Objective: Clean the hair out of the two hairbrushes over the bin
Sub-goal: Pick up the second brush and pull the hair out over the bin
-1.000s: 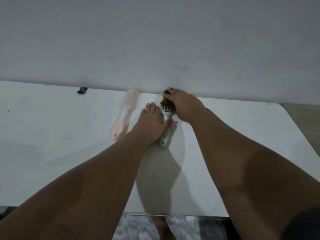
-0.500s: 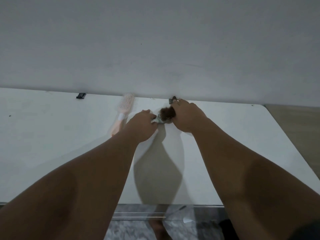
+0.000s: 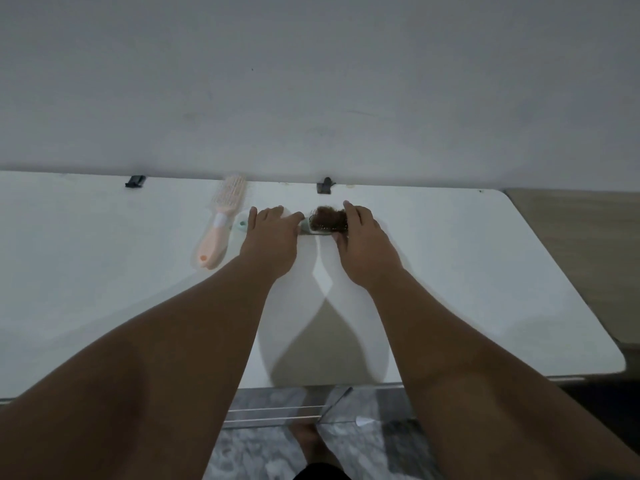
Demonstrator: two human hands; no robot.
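- Bench [image 3: 450, 271]: white top, set against a pale wall [image 3: 311, 81]. Two black clips [image 3: 135, 181] [image 3: 325, 185] sit at the bench's far edge.
- Teal brush [image 3: 306, 226]: lies crosswise near the far edge, between the two hands, handle to the left and head to the right. The rounded handle end shows just left of the left hand. Whether the brush rests on the bench or is held just above it cannot be told.
- Hair [image 3: 329, 218]: a dense brown clump sits on the bristles of the teal brush's head.
- Left hand [image 3: 272, 237]: palm down over the teal brush's handle, fingers bent around it, gripping it. The handle's middle is hidden under the hand.
- Right hand [image 3: 363, 242]: at the teal brush's head. One finger runs along the far side of the hair and the thumb sits on the near side, so the head is pinched between them.
- Pink brush [image 3: 221, 223]: lies flat on the bench, just left of the left hand and untouched. Its head points to the wall and its handle to the person.
- Below the near edge: marbled floor [image 3: 256, 452], a bare foot [image 3: 308, 441], and a clear-walled object [image 3: 287, 412] that cannot be identified.
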